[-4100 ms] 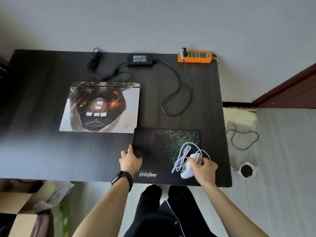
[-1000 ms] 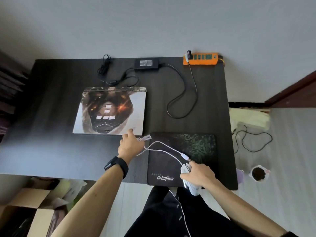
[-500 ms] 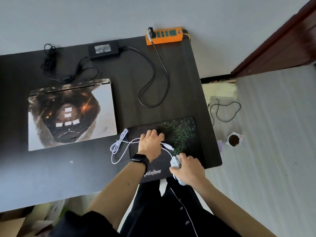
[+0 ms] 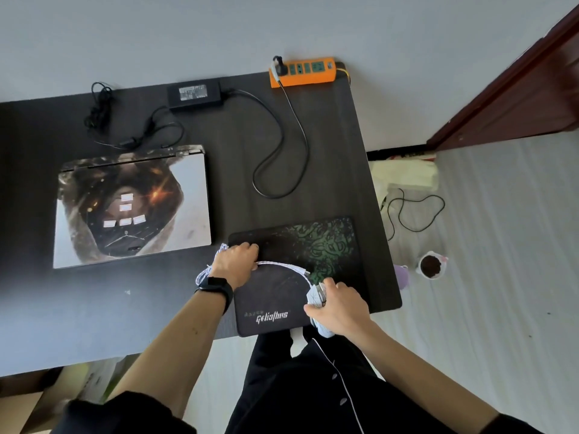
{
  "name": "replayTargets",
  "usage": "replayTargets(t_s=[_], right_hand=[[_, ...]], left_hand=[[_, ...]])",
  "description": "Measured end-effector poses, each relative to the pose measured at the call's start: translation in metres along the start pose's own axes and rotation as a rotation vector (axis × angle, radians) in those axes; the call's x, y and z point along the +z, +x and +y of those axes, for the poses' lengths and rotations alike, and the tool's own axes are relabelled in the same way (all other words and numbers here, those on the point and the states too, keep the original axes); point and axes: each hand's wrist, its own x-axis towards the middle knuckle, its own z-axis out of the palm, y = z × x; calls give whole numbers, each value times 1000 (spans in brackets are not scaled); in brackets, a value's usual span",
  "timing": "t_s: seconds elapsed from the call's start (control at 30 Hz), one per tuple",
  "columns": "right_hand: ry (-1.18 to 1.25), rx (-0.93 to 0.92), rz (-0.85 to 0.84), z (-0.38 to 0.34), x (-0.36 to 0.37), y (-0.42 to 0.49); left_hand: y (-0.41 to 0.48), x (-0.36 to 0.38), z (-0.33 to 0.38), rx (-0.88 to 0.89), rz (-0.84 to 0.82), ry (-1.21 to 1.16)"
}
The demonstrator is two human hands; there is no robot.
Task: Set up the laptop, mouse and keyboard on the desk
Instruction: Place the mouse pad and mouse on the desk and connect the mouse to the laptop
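A closed laptop point(image 4: 131, 208) with a printed lid lies on the left of the dark desk point(image 4: 62, 308). To its right lies a black and green mouse pad point(image 4: 282, 292). My right hand point(image 4: 340, 308) grips a white mouse point(image 4: 315, 297) at the pad's near right corner. My left hand point(image 4: 236, 263) rests on the pad's left edge and holds the mouse's white braided cable point(image 4: 282, 265). The cable arcs from that hand to the mouse, and loose loops trail by my wrist. No keyboard is in view.
A black power adapter point(image 4: 194, 93) lies at the desk's far edge, its cord running to an orange power strip point(image 4: 302, 72). A bundled black cable point(image 4: 98, 109) lies at the back left. A cardboard box point(image 4: 31, 408) and a small cup point(image 4: 430, 266) stand on the floor.
My left hand has shifted slightly left to the pad's left edge, drawing the cable loops closer to my wrist. My right hand still holds the mouse. The view has swung a little.
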Motion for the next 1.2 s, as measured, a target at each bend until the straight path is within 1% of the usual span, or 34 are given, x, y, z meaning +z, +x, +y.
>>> replayTargets(t_s=[0.07, 0.13, 0.17, 0.27, 0.3, 0.4, 0.5, 0.57, 0.67, 0.73, 0.87, 1.0, 1.13, 1.2], right_hand=[[11, -3, -2, 1, 0, -1], [14, -8, -10, 1, -1, -2], [14, -12, -14, -1, -3, -2], [60, -11, -17, -12, -11, 3], [74, -12, 2, -18, -15, 7], [49, -33, 62, -44, -28, 24], [-20, 0, 8, -61, -36, 37], [-56, 15, -19, -62, -33, 38], [-94, -11, 10, -57, -21, 31], [-39, -4, 49, -53, -18, 24], [24, 90, 70, -43, -12, 12], [67, 124, 107, -38, -5, 7], [165, 217, 141, -39, -6, 6], [171, 240, 127, -38, -9, 5]], left_hand=[[3, -10, -7, -61, -26, -164], [0, -25, -17, -132, 35, -367], [-4, -35, -23, -174, 99, -502], [-24, -73, -42, -326, 321, -1062], [-32, -86, -50, -355, 401, -1190], [-58, -120, -68, -382, 585, -1342], [-78, -145, -71, -363, 675, -1500], [-86, -149, -70, -334, 677, -1565], [-87, -145, -69, -288, 621, -1564], [-87, -141, -64, -294, 584, -1560], [-86, -130, -45, -278, 506, -1618], [-84, -122, -30, -195, 414, -1683], [-81, -119, -24, -133, 340, -1671], [-80, -120, -26, -99, 317, -1677]])
